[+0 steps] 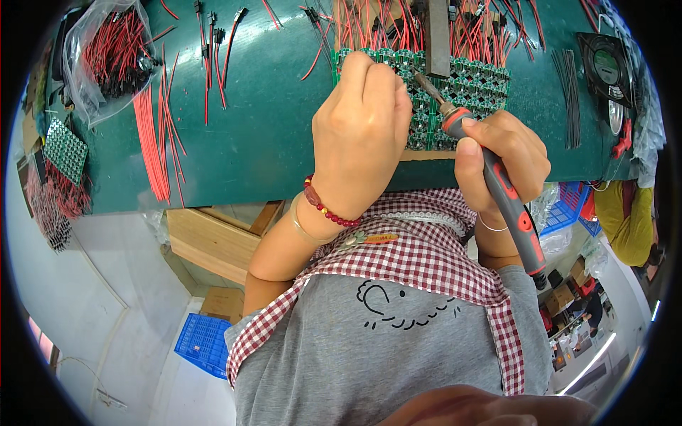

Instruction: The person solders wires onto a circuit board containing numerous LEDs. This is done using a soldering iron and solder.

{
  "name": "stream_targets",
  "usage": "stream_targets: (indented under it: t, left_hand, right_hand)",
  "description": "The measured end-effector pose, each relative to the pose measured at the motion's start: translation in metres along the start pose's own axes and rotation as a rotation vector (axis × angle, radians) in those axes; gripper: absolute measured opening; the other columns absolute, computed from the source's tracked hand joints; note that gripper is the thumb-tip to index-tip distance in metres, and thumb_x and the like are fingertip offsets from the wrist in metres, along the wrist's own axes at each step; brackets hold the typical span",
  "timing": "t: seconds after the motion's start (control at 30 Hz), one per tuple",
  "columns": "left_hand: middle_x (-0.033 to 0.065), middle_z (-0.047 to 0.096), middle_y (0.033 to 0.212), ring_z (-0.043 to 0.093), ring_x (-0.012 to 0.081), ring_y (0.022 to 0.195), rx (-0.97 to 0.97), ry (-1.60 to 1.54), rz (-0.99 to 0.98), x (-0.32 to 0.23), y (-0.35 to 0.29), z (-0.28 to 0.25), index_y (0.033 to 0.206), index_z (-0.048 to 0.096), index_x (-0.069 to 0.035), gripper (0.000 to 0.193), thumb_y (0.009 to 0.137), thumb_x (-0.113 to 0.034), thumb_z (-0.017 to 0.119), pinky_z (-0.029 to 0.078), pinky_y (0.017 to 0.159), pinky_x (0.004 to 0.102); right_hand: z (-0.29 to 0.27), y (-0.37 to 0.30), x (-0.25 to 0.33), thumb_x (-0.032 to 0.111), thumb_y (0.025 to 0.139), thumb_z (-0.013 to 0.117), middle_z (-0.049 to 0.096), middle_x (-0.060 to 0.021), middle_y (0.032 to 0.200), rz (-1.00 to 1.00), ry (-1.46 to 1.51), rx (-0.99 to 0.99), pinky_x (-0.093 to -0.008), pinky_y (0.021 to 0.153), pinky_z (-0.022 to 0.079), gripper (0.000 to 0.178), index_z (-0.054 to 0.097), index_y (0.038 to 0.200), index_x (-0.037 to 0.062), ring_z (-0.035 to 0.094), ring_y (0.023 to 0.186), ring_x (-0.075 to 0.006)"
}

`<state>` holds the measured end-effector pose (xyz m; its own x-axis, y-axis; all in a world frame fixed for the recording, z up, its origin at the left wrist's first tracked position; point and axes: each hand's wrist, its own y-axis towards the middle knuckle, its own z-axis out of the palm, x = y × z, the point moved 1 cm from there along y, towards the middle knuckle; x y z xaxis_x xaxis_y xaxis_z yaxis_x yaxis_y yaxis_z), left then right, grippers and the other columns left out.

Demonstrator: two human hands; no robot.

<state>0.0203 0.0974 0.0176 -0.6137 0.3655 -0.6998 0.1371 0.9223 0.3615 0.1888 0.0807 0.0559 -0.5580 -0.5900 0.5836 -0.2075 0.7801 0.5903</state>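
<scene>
Looks partway through to me; the block of green circuit boards (472, 106) sits on the green bench (249, 160) just past the person's hands, with red wires (401, 25) thick along its far side, while the nearer rows look bare of them; so I'd guess the far part is done and the near part is left, though the left hand covers a chunk and I can't count rows.

The right hand (504, 156) has a soldering iron (506, 186) held like a pen, thumb and fingers closed round the grey and red handle; its tip is down at the boards, beside the end of a dark flat bar (438, 42); the left hand (362, 113) is over the boards' left part with its fingers bunched together, but the fingertips are hidden, so I can't tell if they're pinching anything.

Container-wise, there's a clear plastic bag (77, 96) at the far left, stuffed with red leads (117, 42) that have black ends; more leads (213, 60) lie loose near it, plus a row of plain red strips (149, 142); below the bench there's a blue crate (206, 344) next to a cardboard box (224, 304), contents not readable from here; another blue crate (566, 206) is off to the right, clear plastic near it.
</scene>
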Motion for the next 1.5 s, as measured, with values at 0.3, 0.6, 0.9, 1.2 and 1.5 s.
stream_targets:
  t: [0.3,0.6,0.9,1.2,1.5]
  left_hand:
    - [0.0089,0.056,0.080,0.061,0.0248,0.063,-0.045,0.036,0.000,-0.003,0.001,0.000,0.081,0.057,-0.003,0.015,0.077,0.007,0.068,0.051,0.054,0.0343]
    - [0.0089,0.056,0.080,0.061,0.0251,0.063,-0.061,0.053,0.024,-0.001,0.003,-0.003,0.081,0.058,-0.003,0.014,0.078,0.005,0.069,0.049,0.053,0.0346]
    - [0.0089,0.057,0.081,0.061,0.0276,0.060,-0.010,0.062,-0.010,-0.002,0.005,0.000,0.081,0.059,-0.003,0.012,0.079,0.003,0.069,0.049,0.052,0.0368]
    - [0.0105,0.056,0.089,0.060,0.0247,0.069,-0.077,-0.027,-0.049,0.000,0.000,-0.007,0.085,0.060,-0.001,0.009,0.082,0.003,0.067,0.050,0.057,0.0351]
    - [0.0108,0.056,0.088,0.058,0.0261,0.069,0.009,-0.099,-0.101,0.000,-0.010,-0.013,0.086,0.056,0.000,0.013,0.083,0.004,0.068,0.048,0.059,0.0335]
  right_hand:
    - [0.001,-0.002,0.003,-0.001,0.066,0.068,0.056,-0.0088,0.059,-0.019,0.001,-0.012,-0.0310,0.043,0.043,0.017,0.066,0.082,-0.0024,0.053,0.045,-0.0208]
    - [-0.002,-0.005,0.005,0.001,0.068,0.068,0.056,-0.0079,0.059,-0.019,-0.008,0.012,-0.0307,0.043,0.042,0.016,0.067,0.084,-0.0025,0.052,0.046,-0.0205]
    - [0.002,-0.001,0.009,0.000,0.066,0.069,0.055,-0.0069,0.060,-0.021,-0.049,0.034,-0.0302,0.043,0.041,0.016,0.067,0.082,-0.0017,0.052,0.046,-0.0198]
    - [-0.010,-0.006,0.018,-0.002,0.066,0.069,0.055,-0.0072,0.061,-0.023,-0.049,0.052,-0.0307,0.043,0.041,0.020,0.068,0.086,-0.0024,0.053,0.048,-0.0198]
    - [-0.015,-0.014,0.017,0.005,0.075,0.075,0.060,-0.0094,0.068,-0.040,-0.024,0.077,-0.0315,0.046,0.045,0.023,0.069,0.096,-0.0032,0.056,0.052,-0.0215]
